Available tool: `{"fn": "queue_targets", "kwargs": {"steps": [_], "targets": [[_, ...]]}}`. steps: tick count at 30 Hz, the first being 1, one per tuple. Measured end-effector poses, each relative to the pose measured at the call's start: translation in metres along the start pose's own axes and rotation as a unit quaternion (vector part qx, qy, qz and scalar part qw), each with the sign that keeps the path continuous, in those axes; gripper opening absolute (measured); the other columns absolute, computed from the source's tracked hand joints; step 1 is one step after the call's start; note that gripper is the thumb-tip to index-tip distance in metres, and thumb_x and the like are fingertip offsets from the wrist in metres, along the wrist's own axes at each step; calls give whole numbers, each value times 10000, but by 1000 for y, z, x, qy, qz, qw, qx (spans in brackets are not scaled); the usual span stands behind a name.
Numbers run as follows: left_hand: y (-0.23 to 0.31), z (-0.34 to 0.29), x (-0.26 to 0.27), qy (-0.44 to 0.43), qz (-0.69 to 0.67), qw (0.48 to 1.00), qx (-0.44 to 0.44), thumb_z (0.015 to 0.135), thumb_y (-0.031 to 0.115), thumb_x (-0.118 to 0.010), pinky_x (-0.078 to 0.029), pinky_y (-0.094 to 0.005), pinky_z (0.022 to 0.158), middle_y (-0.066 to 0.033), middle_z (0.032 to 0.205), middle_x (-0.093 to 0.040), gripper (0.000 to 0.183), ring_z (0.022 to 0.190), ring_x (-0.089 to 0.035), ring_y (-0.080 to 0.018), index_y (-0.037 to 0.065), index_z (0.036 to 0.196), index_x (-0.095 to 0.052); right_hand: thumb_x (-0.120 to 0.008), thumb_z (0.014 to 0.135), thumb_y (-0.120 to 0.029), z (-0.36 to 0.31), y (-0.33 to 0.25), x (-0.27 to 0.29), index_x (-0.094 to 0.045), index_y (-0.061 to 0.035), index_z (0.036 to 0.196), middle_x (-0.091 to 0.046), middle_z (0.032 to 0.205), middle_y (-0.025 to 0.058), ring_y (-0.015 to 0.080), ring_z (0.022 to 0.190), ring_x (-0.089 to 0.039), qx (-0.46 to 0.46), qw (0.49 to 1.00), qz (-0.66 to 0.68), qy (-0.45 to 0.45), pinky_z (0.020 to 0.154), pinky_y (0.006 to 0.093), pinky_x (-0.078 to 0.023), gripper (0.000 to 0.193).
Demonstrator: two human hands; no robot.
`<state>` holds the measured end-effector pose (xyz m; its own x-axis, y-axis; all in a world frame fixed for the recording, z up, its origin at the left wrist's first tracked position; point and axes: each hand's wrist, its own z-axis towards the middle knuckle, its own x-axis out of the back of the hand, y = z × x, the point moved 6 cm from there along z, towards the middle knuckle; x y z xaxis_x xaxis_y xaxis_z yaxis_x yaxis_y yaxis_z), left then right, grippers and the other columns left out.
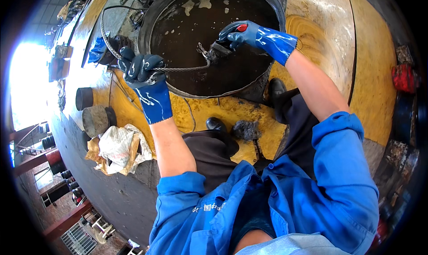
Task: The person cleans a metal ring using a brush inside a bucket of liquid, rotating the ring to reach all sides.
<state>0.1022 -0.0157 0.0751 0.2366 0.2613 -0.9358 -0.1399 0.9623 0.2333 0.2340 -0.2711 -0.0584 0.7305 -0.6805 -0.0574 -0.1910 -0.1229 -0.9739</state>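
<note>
My left hand (pixel 141 72), in a blue rubber glove with a dark palm side, is closed round a grey steel wire rope (pixel 185 69). One part of the rope loops up and back at the left; the other runs right over a round tub (pixel 209 88) of dark liquid. Loose, frayed strands (pixel 203 51) show near that end, beside a dark, wet, grimy block (pixel 219 52). My right hand (pixel 243 33), in a matching glove with a red patch, has its fingers curled at the block's upper edge, seemingly gripping it. The fingertips partly hide the contact.
Yellow, stained flooring (pixel 254 114) surrounds the tub. At left stand a grey cylinder (pixel 95 120) and a white plastic bag (pixel 118 148) on brown paper. A dark, shaggy brush-like thing (pixel 246 130) lies between my feet. A red object (pixel 403 79) is at the far right.
</note>
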Motion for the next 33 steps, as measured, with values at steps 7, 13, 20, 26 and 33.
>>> {"fn": "queue_targets", "kwargs": {"steps": [7, 13, 20, 26, 33], "targets": [[13, 2, -2, -84, -50, 995, 7, 1041, 312, -493, -454, -262, 648, 121, 529, -543, 326, 407, -417, -37, 67, 1067, -705, -658, 970, -214, 7, 14, 1, -674, -88, 1219, -728, 1082, 75, 156, 804, -695, -30, 999, -39, 17, 704, 299, -596, 279], [26, 0, -4, -114, -71, 991, -18, 1035, 301, -483, -505, -242, 653, 106, 509, -580, 343, 387, -461, -30, 57, 1110, -713, -584, 1004, -367, 2, 49, -10, -696, -111, 1126, -743, 988, 37, 143, 709, -676, -167, 973, 108, 118, 595, 290, -523, 305], [37, -4, -15, -111, -136, 984, -41, 1005, 194, -458, -539, -278, 673, 70, 517, -616, 311, 386, -499, -51, 28, 1001, -721, -530, 1012, -464, 8, 75, -57, -682, -122, 978, -728, 862, 84, 191, 648, -673, -225, 929, 276, 98, 597, 395, -548, 376], [39, -8, -16, -115, -164, 980, -19, 1017, 195, -447, -489, -409, 846, 72, 537, -625, 313, 421, -518, -59, 44, 1018, -721, -469, 985, -573, 32, 65, -94, -694, -152, 1002, -754, 865, 47, 201, 640, -701, -304, 907, 276, 94, 541, 397, -541, 478], [61, -21, -13, -123, -189, 974, -1, 1034, 199, -440, -451, -496, 961, 75, 550, -628, 311, 447, -532, -67, 59, 1040, -718, -566, 941, -443, 38, 40, -111, -722, -181, 973, -746, 849, 47, 186, 604, -684, -295, 910, 293, 18, 514, 380, -553, 306]]}}
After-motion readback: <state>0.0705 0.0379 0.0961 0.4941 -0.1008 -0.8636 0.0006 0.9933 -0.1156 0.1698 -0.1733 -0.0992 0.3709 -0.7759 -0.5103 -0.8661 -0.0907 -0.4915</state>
